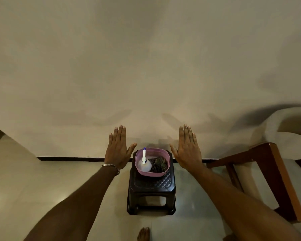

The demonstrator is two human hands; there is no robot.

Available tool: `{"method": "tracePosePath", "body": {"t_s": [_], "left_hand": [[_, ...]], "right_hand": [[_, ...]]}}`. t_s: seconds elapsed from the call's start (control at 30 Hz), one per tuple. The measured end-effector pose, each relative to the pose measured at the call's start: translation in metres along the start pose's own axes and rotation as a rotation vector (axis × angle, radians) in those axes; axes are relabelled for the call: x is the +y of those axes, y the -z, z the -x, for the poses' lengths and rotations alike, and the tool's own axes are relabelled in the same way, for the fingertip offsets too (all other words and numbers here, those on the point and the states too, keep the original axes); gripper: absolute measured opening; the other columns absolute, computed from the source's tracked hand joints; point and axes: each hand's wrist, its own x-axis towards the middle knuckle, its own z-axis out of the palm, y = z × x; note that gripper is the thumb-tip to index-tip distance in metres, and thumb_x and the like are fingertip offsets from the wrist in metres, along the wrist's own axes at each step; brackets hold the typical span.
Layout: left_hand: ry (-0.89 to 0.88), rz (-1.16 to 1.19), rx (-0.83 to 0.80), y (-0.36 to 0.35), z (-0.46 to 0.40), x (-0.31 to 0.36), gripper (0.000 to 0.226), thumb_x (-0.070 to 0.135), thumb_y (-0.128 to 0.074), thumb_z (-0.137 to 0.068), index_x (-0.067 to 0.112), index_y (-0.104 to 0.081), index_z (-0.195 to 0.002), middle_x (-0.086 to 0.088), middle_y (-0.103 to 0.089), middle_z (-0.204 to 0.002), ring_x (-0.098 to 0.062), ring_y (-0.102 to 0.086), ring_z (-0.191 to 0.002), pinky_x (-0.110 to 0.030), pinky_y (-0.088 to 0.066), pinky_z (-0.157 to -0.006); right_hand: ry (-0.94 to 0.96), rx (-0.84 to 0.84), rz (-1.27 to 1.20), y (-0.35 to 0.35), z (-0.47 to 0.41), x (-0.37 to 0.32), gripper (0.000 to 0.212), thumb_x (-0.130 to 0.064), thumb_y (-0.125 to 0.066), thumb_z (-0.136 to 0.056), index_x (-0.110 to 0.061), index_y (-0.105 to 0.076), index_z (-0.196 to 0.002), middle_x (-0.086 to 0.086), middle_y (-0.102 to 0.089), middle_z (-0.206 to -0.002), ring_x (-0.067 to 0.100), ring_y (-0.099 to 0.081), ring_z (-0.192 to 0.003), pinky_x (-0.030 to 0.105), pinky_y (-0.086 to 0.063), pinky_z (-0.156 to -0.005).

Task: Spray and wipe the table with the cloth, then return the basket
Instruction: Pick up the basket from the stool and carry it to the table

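I see my left hand point(118, 150) held out flat, fingers straight and close together, holding nothing. My right hand point(188, 150) is the same, flat and loose with nothing in its grip. Both hands hang in the air, one on each side of the pink basket point(152, 173), and neither one touches it.

The basket sits on top of a small dark stool point(151, 186). The stool stands on the shiny pale floor point(24, 180), close to the wall point(146, 66). Inside the basket, on the left side, there is a white spray bottle point(144, 164) with a blue tip. Next to it, on the right side, lies a dark cloth point(159, 164), all bunched up.

There is a bracelet point(111, 166) on my left wrist. A wooden chair point(271, 171) stands off to the right. I can see my toes point(143, 233) on the floor near the stool.
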Motion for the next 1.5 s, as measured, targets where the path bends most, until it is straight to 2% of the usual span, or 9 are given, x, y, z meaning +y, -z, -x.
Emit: {"method": "tracePosePath", "body": {"t_s": [0.1,0.27,0.4,0.57,0.73,0.87,0.97,1.13,1.5], "left_hand": [[0.011,0.046,-0.041,-0.034,-0.030,-0.015,0.086,0.067,-0.005,-0.090,0.007,-0.009,-0.152,-0.009,-0.008,-0.161,-0.022,0.000,-0.148,-0.040,-0.004,-0.120],[0.132,0.110,-0.142,-0.091,-0.070,-0.036,0.071,0.053,-0.023,-0.099,0.007,-0.012,-0.152,-0.010,-0.013,-0.160,-0.023,-0.005,-0.149,-0.036,-0.003,-0.120],[0.239,0.203,-0.251,-0.137,-0.088,-0.053,0.060,0.040,-0.031,-0.101,0.007,-0.021,-0.151,-0.012,-0.025,-0.157,-0.025,-0.017,-0.147,-0.036,-0.009,-0.120],[0.241,0.186,-0.395,-0.196,-0.096,-0.071,0.066,0.044,-0.036,-0.099,0.008,-0.016,-0.152,-0.012,-0.024,-0.157,-0.026,-0.023,-0.145,-0.036,-0.017,-0.119],[0.395,0.335,-0.502,-0.243,-0.099,-0.066,0.064,0.038,-0.041,-0.100,0.007,-0.018,-0.151,-0.017,-0.037,-0.150,-0.034,-0.041,-0.134,-0.040,-0.034,-0.107],[0.448,0.391,-0.560,-0.273,-0.100,-0.068,0.047,0.034,-0.039,-0.100,0.009,-0.038,-0.141,-0.022,-0.063,-0.120,-0.040,-0.060,-0.106,-0.041,-0.047,-0.089],[0.506,0.361,-0.620,-0.287,-0.098,-0.070,0.042,0.033,-0.040,-0.101,0.008,-0.045,-0.134,-0.023,-0.064,-0.115,-0.040,-0.062,-0.101,-0.042,-0.049,-0.089],[0.498,0.298,-0.627,-0.295,-0.096,-0.070,0.038,0.023,-0.055,-0.095,0.010,-0.046,-0.130,-0.018,-0.065,-0.115,-0.036,-0.064,-0.099,-0.040,-0.051,-0.090],[0.344,0.266,-0.588,-0.267,-0.100,-0.067,0.032,0.021,-0.053,-0.094,0.005,-0.051,-0.122,-0.024,-0.066,-0.108,-0.042,-0.063,-0.096,-0.042,-0.051,-0.084]], "right_hand": [[-0.043,-0.068,0.002,-0.035,-0.028,0.006,0.095,-0.068,0.000,-0.088,-0.002,0.004,-0.157,0.019,0.002,-0.165,0.030,0.002,-0.153,0.040,0.002,-0.121],[-0.143,-0.231,-0.048,-0.091,-0.059,0.015,0.088,-0.060,-0.029,-0.100,-0.004,0.010,-0.156,0.017,0.007,-0.165,0.028,0.006,-0.153,0.038,0.002,-0.122],[-0.232,-0.339,-0.157,-0.136,-0.074,0.024,0.085,-0.054,-0.037,-0.101,-0.003,0.002,-0.157,0.016,-0.002,-0.166,0.028,-0.003,-0.153,0.035,-0.005,-0.122],[-0.333,-0.469,-0.251,-0.195,-0.078,0.034,0.086,-0.048,-0.047,-0.100,-0.004,0.000,-0.157,0.014,-0.005,-0.166,0.027,-0.007,-0.153,0.033,-0.010,-0.121],[-0.517,-0.547,-0.326,-0.235,-0.074,0.036,0.083,-0.046,-0.050,-0.100,-0.005,-0.007,-0.157,0.017,-0.029,-0.160,0.032,-0.039,-0.141,0.042,-0.040,-0.109],[-0.591,-0.584,-0.303,-0.263,-0.074,0.038,0.059,-0.043,-0.049,-0.101,-0.001,-0.036,-0.140,0.020,-0.063,-0.123,0.033,-0.065,-0.107,0.038,-0.054,-0.081],[-0.575,-0.654,-0.314,-0.278,-0.071,0.037,0.041,-0.036,-0.045,-0.103,-0.001,-0.050,-0.124,0.020,-0.065,-0.116,0.032,-0.066,-0.101,0.033,-0.052,-0.076],[-0.559,-0.687,-0.332,-0.289,-0.068,0.032,0.028,-0.022,-0.046,-0.104,-0.002,-0.054,-0.122,0.020,-0.065,-0.117,0.033,-0.066,-0.102,0.039,-0.056,-0.086],[-0.605,-0.622,-0.344,-0.262,-0.063,0.030,0.025,-0.016,-0.047,-0.103,0.001,-0.057,-0.118,0.020,-0.064,-0.116,0.033,-0.064,-0.103,0.034,-0.052,-0.084]]}}
